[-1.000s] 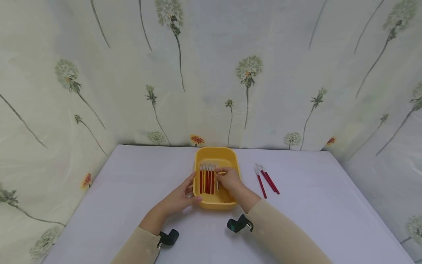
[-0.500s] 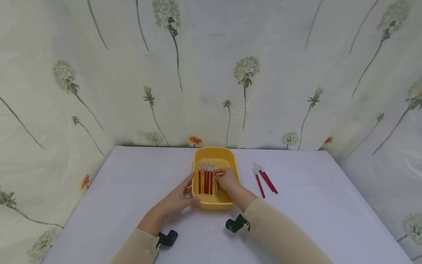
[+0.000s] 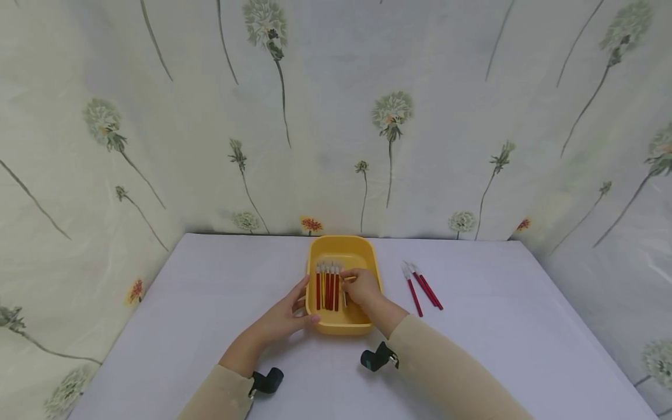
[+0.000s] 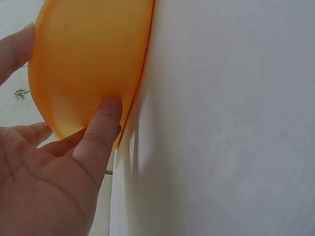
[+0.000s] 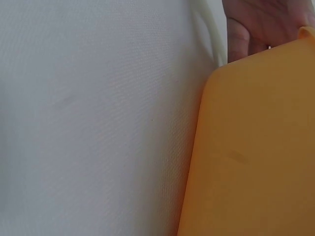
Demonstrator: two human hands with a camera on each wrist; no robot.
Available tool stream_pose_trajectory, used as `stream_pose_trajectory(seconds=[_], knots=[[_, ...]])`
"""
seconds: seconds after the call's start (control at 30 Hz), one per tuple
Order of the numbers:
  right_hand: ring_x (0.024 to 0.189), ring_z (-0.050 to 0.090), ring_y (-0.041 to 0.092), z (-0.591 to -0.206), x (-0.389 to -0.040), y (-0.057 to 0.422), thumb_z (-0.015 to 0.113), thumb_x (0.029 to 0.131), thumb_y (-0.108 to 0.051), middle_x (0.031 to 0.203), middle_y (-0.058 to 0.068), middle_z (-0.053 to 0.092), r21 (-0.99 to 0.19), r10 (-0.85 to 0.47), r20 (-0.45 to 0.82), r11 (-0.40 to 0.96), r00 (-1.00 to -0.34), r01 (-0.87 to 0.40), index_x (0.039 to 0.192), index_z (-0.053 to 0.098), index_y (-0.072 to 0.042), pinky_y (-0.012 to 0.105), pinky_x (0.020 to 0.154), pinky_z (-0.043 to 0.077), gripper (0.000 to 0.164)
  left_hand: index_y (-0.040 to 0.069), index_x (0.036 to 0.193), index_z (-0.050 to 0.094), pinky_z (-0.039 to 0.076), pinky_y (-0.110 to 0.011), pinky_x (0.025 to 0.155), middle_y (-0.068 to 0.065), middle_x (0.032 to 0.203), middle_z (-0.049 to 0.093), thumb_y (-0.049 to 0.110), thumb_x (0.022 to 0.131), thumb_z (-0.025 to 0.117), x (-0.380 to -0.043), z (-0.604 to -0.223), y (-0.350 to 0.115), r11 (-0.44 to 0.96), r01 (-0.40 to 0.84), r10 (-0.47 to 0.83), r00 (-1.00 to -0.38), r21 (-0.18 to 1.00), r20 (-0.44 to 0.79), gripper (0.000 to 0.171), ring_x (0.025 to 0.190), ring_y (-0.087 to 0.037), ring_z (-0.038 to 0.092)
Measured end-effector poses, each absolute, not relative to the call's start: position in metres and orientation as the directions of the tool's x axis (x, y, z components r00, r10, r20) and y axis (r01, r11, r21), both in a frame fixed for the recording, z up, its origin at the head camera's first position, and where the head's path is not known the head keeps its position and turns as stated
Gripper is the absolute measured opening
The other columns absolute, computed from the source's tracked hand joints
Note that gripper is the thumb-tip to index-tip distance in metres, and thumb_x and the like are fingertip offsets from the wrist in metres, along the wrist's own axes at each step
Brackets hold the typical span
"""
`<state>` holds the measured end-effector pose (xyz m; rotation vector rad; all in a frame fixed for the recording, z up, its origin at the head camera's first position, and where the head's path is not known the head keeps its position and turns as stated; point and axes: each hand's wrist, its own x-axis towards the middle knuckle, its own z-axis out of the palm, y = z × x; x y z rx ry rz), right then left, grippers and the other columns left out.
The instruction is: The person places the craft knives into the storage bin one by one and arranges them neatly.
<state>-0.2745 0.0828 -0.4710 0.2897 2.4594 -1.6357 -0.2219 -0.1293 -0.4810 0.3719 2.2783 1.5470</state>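
Observation:
My left hand [image 3: 286, 316] holds the near left corner of a yellow tray [image 3: 357, 328], thumb at the front rim and fingers along the left wall. Fingertips [image 4: 109, 110] press the tray's outer side in the left wrist view. Inside the tray, several paintbrushes [image 3: 328, 291] with mostly red handles and whitish tips lie side by side, tips pointing away. My right hand [image 3: 363, 287] reaches in over the right wall and pinches a thin paintbrush [image 3: 346, 300] at the right end of that row. Most of it is hidden by the fingers; its pale handle end shows.
Right of the tray, 3 more red-handled paintbrushes [image 3: 422, 289] lie on the white table [image 3: 499, 326]. A wall covering with a dandelion print [image 3: 394, 111] rises behind the table's back edge. Black wrist cameras [image 3: 268, 380] sit on both forearms.
The view has shifted slightly. Both hands stay where they are on the tray and the paintbrush, and the row looks unchanged.

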Motion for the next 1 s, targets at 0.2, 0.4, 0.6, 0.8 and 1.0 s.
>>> stream_pose_trajectory(seconds=[0.2,0.4,0.6,0.8,1.0], knots=[[0.072,0.059,0.017,-0.4717,-0.2755,0.0825,0.062,0.094,0.005,0.094,0.013,0.066,-0.888,0.071,-0.257,0.377,-0.964,0.264,0.119,0.068,0.002,0.024,0.060,0.050,0.025,0.022,0.162,0.012,0.033,-0.051,0.114,-0.014,0.162,0.028,0.031,0.090,0.076,-0.2216,-0.4812,-0.1297,0.357,0.031,0.418,-0.899,0.933,-0.130,0.097,0.143,-0.034,0.038],[0.072,0.060,0.018,-0.4713,-0.2764,0.0824,0.061,0.095,0.005,0.091,0.014,0.065,-0.877,0.069,-0.241,0.412,-0.968,0.247,0.118,0.067,0.002,0.023,0.060,0.050,0.024,0.023,0.163,0.012,0.035,-0.052,0.113,-0.013,0.162,0.029,0.034,0.090,0.076,-0.2206,-0.4790,-0.1295,0.360,0.027,0.415,-0.900,0.933,-0.134,0.098,0.143,-0.035,0.038],[0.067,0.056,0.015,-0.4736,-0.2780,0.0826,0.061,0.094,0.005,0.087,0.011,0.064,-0.871,0.074,-0.221,0.434,-0.973,0.231,0.116,0.068,0.002,0.021,0.057,0.047,0.023,0.023,0.163,0.012,0.034,-0.052,0.114,-0.013,0.162,0.030,0.036,0.089,0.076,-0.2210,-0.4795,-0.1290,0.371,0.033,0.413,-0.901,0.928,-0.133,0.098,0.143,-0.034,0.039],[0.068,0.055,0.015,-0.4730,-0.2770,0.0822,0.063,0.094,0.001,0.087,0.009,0.062,-0.855,0.074,-0.180,0.481,-0.981,0.193,0.115,0.069,0.000,0.022,0.058,0.046,0.021,0.024,0.163,0.012,0.035,-0.052,0.113,-0.012,0.162,0.030,0.038,0.089,0.076,-0.2213,-0.4807,-0.1293,0.388,0.033,0.410,-0.901,0.921,-0.140,0.099,0.143,-0.033,0.038],[0.085,0.059,0.021,-0.4702,-0.2751,0.0831,0.063,0.095,-0.002,0.099,0.011,0.064,-0.845,0.061,-0.118,0.517,-0.991,0.133,0.115,0.069,-0.002,0.026,0.067,0.050,0.021,0.022,0.163,0.011,0.035,-0.052,0.113,-0.012,0.161,0.030,0.035,0.089,0.076,-0.2223,-0.4821,-0.1299,0.378,0.040,0.417,-0.899,0.925,-0.132,0.099,0.143,-0.034,0.038]])
